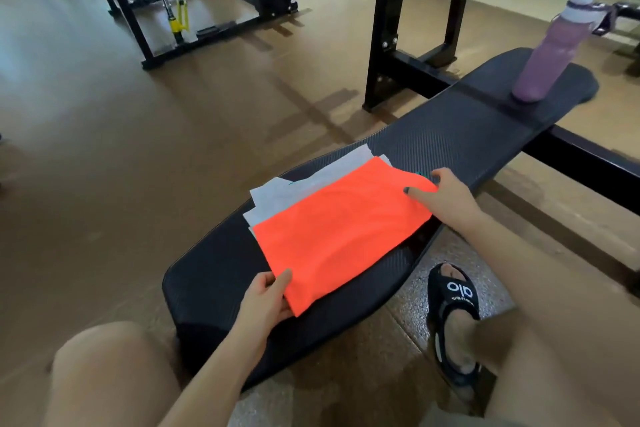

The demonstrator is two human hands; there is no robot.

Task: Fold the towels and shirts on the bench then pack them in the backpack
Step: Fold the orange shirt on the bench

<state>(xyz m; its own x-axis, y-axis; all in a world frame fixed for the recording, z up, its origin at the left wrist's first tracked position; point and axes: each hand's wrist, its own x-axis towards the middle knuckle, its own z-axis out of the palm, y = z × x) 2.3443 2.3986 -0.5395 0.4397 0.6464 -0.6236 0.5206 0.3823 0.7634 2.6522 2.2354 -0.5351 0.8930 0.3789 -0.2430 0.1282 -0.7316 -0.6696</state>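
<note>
A folded bright orange cloth [341, 227] lies on top of a stack on the black bench [460, 142]. Under it sticks out a folded grey cloth [294, 191], and a sliver of teal shows at the far right corner. My left hand [268, 298] pinches the near corner of the orange cloth, thumb on top. My right hand [441, 198] grips the far right corner of the stack, thumb on the orange cloth and fingers curled over the edge. No backpack is in view.
A purple water bottle [550, 52] stands at the far end of the bench. Black rack uprights [388, 28] rise behind the bench. My knees and a sandalled foot [453, 319] are on the near side, over brown gym flooring.
</note>
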